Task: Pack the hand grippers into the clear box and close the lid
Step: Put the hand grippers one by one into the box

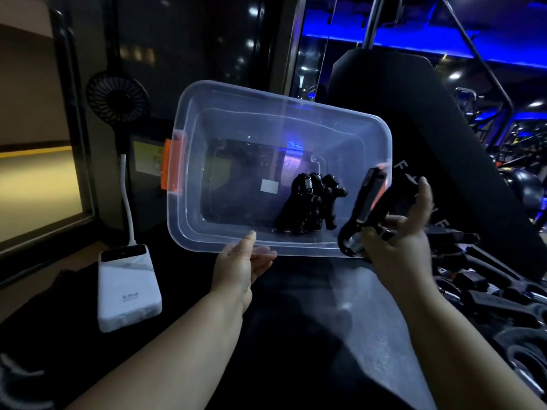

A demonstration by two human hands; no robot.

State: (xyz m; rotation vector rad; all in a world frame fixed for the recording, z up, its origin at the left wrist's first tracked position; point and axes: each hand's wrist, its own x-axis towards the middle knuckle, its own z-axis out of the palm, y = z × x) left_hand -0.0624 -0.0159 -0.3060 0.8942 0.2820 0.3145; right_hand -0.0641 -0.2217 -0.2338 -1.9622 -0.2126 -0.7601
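The clear box [225, 119] is tilted up toward me, open side facing, with an orange latch [171, 165] on its left end. My left hand [244, 266] grips its near rim from below. A few black hand grippers [310, 202] lie in a heap in the box's lower right corner. My right hand [399, 241] holds another black hand gripper [362, 211] at the box's right rim, its handles pointing up. No lid is visible.
A white power bank [128, 288] lies at left with a small black fan [117, 99] on a white stalk plugged into it. More black grippers [473, 279] lie scattered at right. A black padded gym seat back [414, 128] stands behind the box.
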